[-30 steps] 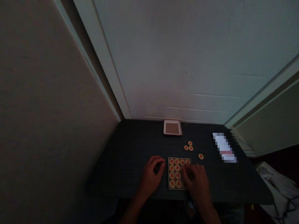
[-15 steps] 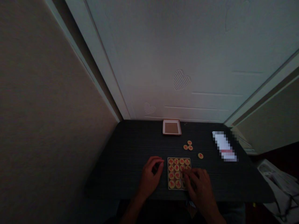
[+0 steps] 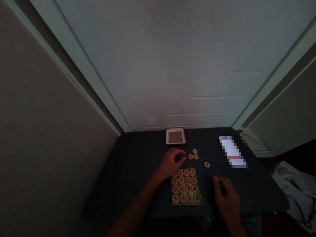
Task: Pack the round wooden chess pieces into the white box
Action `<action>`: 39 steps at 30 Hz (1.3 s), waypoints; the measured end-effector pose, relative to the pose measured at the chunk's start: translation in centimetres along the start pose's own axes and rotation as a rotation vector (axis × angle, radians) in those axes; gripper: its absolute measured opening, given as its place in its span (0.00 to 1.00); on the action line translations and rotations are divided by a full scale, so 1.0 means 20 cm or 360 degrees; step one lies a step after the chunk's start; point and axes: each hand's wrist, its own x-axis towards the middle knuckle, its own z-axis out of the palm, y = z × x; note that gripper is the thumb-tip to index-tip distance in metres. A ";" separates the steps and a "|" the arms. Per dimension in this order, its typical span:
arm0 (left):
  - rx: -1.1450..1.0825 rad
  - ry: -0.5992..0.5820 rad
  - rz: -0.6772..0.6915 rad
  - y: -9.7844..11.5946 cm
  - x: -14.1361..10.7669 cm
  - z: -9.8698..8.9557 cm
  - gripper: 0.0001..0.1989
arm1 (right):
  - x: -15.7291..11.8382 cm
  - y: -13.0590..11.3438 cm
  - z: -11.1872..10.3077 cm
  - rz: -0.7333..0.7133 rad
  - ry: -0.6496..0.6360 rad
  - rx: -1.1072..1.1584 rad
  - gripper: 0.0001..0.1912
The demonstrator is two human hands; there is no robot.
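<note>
A square box (image 3: 198,200) holds rows of round xiangqi pieces, most with red characters and several with black ones at its near right. My left hand (image 3: 170,163) is above the box's far left corner, thumb and fingers apart with nothing between them. Just right of its fingertips, three loose xiangqi pieces (image 3: 195,151) lie close together. Another loose piece (image 3: 206,164) sits apart, nearer to me. My right hand (image 3: 226,194) is on the right of the box, clear of it, its fingers loosely bent and no piece visible in them.
A shallow tray-like lid (image 3: 175,143) with a brown inside lies at the back of the dark table (image 3: 133,158), against a white door (image 3: 148,65). A blurred-out bright rectangular object (image 3: 232,151) is at the right. Beyond the table's right edge is a pale bag-like item (image 3: 283,184).
My right hand has left the box and moved right, uncovering black-marked pieces. My left hand has moved up and right, over the box's far corner. The view has shifted slightly.
</note>
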 end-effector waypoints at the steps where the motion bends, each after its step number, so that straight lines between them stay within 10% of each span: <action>1: 0.0046 -0.0077 0.0041 0.01 0.05 0.02 0.10 | 0.00 0.01 0.00 0.0040 0.0033 0.0004 0.19; 18: 0.0098 -0.0339 -0.0042 0.01 0.22 0.16 0.11 | -0.01 0.04 -0.02 0.0281 0.0151 0.0201 0.19; 27: -0.1347 0.0022 -0.0589 0.14 0.08 0.02 0.23 | -0.01 0.05 -0.03 0.0304 0.0115 0.0204 0.18; 39: -0.1753 0.0067 -0.0713 0.31 -0.09 -0.13 0.15 | 0.01 -0.04 -0.03 0.0333 0.0187 0.0197 0.19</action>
